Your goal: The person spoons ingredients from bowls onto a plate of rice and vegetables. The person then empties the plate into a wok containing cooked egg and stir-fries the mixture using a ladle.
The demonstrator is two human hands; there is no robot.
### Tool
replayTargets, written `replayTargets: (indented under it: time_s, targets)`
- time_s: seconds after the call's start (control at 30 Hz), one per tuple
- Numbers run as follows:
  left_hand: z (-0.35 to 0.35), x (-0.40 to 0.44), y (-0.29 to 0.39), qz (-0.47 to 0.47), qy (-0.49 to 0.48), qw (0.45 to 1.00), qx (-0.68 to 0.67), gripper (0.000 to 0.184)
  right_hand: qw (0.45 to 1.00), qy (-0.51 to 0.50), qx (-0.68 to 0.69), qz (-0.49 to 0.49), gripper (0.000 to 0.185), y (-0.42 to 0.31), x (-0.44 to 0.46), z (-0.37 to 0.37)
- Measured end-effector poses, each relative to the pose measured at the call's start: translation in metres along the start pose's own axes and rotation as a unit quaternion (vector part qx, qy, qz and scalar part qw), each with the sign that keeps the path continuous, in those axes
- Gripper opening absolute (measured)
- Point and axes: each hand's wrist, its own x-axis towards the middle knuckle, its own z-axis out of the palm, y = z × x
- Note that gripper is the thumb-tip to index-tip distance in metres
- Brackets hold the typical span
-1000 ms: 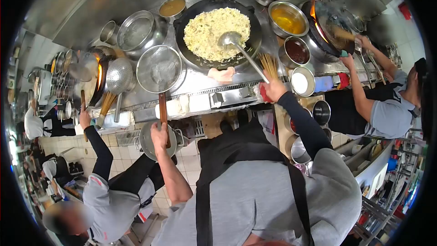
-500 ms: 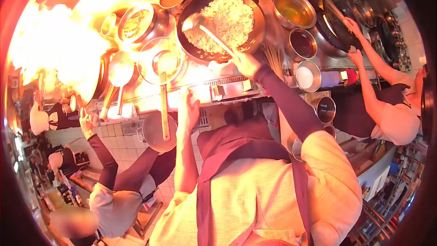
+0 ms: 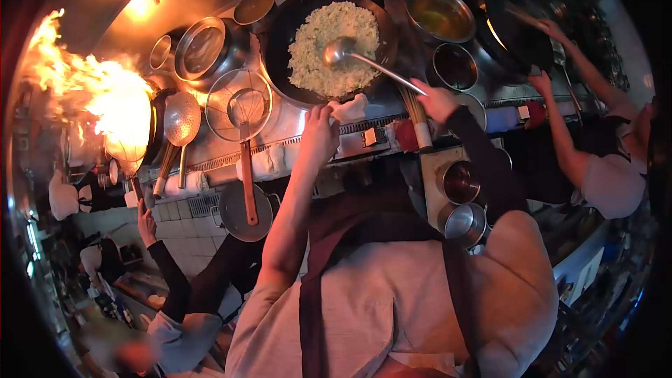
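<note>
Fried rice (image 3: 323, 35) fills the middle of a large black wok (image 3: 280, 52). My right hand (image 3: 437, 103) is closed round the handle of a long metal ladle (image 3: 341, 51), whose bowl rests on the rice. At the near edge of the wok is my left hand (image 3: 320, 129), fingers bent towards a pale cloth (image 3: 350, 108); whether it grips the cloth or the rim is hard to see. Left of this hand, a wire strainer (image 3: 222, 108) with a wooden handle lies on the counter, its handle over a grey pot (image 3: 234, 210).
Tall flames (image 3: 119, 98) rise at the left, where a co-worker's hand (image 3: 146, 224) is raised. Metal bowls (image 3: 439, 14) stand behind right. Another person's arms (image 3: 567, 126) work at a wok on the right. A bamboo brush (image 3: 420, 122) stands beside my right hand.
My left hand has moved from the strainer handle to the wok's near edge. The ladle has swept left, then back over the rice. Flames flared up at the left and are now smaller.
</note>
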Motion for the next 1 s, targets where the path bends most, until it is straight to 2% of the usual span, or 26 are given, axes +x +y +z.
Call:
replayTargets:
  time_s: [0.1, 0.17, 0.2, 0.27, 0.33, 0.37, 0.43, 0.47, 0.53, 0.6, 0.63, 0.7, 0.77, 0.83, 0.87, 0.9, 0.97, 1.0]
  targets:
    - [0.032, 0.028, 0.005, 0.025, -0.056, 0.998, 0.033, 0.025, 0.995, 0.045, 0.060, -0.068, 0.055, -0.003, 0.039, 0.084]
    - [0.048, 0.039, -0.002, 0.084, -0.098, 0.989, 0.069, 0.022, 0.980, 0.096, 0.115, -0.132, 0.052, -0.032, 0.022, 0.095]
    - [0.054, 0.044, -0.004, 0.111, -0.118, 0.983, 0.085, 0.021, 0.982, -0.057, 0.179, 0.010, 0.047, -0.086, -0.004, 0.043]
    - [0.064, 0.046, -0.006, 0.066, -0.083, 0.994, 0.024, 0.023, 0.982, 0.033, 0.186, -0.031, 0.043, -0.099, -0.040, 0.046]
    - [0.051, 0.032, 0.012, -0.024, -0.080, 0.997, 0.004, 0.024, 0.958, -0.034, 0.284, 0.039, 0.041, -0.120, -0.084, 0.019]
    - [0.030, 0.024, 0.027, -0.028, -0.057, 0.998, -0.005, 0.023, 0.910, -0.140, 0.370, 0.125, 0.042, -0.158, -0.104, -0.043]
    - [-0.011, 0.008, 0.049, -0.031, -0.016, 0.999, -0.018, 0.023, 0.825, -0.266, 0.459, 0.196, 0.039, -0.179, -0.122, -0.107]
    - [-0.029, 0.008, 0.047, -0.010, -0.030, 0.999, -0.034, 0.022, 0.831, -0.271, 0.435, 0.215, 0.036, -0.182, -0.122, -0.118]
    - [-0.014, 0.009, 0.034, 0.020, -0.020, 0.999, -0.034, 0.022, 0.840, -0.285, 0.384, 0.256, 0.029, -0.184, -0.124, -0.128]
    - [0.041, -0.001, -0.003, 0.035, -0.046, 0.998, -0.010, 0.023, 0.865, -0.241, 0.378, 0.225, 0.020, -0.139, -0.095, -0.073]
    - [0.044, -0.003, 0.014, -0.021, -0.131, 0.990, 0.040, 0.023, 0.875, -0.203, 0.382, 0.218, 0.019, -0.116, -0.083, -0.036]
    - [0.072, -0.043, 0.015, -0.049, -0.081, 0.995, 0.007, 0.028, 0.893, -0.125, 0.382, 0.202, 0.018, -0.110, -0.055, 0.006]
    - [0.096, -0.086, -0.008, 0.061, -0.013, 0.998, -0.006, 0.030, 0.944, -0.048, 0.295, 0.142, 0.022, -0.148, -0.064, 0.009]
    - [0.057, -0.107, 0.006, 0.047, -0.070, 0.996, -0.011, 0.025, 0.982, 0.099, 0.159, -0.019, 0.040, -0.125, -0.079, 0.034]
    - [0.011, -0.078, 0.035, -0.001, -0.177, 0.983, 0.045, 0.019, 0.986, 0.028, 0.162, 0.019, 0.042, -0.134, -0.093, 0.006]
    - [-0.020, -0.051, 0.038, 0.052, -0.151, 0.987, 0.029, 0.015, 0.983, -0.044, 0.166, 0.060, 0.043, -0.143, -0.109, -0.026]
    - [-0.012, -0.018, 0.001, 0.114, -0.042, 0.993, 0.011, 0.014, 0.993, 0.059, 0.046, -0.093, 0.044, -0.107, -0.126, -0.050]
    - [0.000, -0.006, -0.019, 0.122, -0.045, 0.992, 0.005, 0.015, 0.998, 0.013, -0.050, -0.036, 0.043, -0.142, -0.125, -0.094]
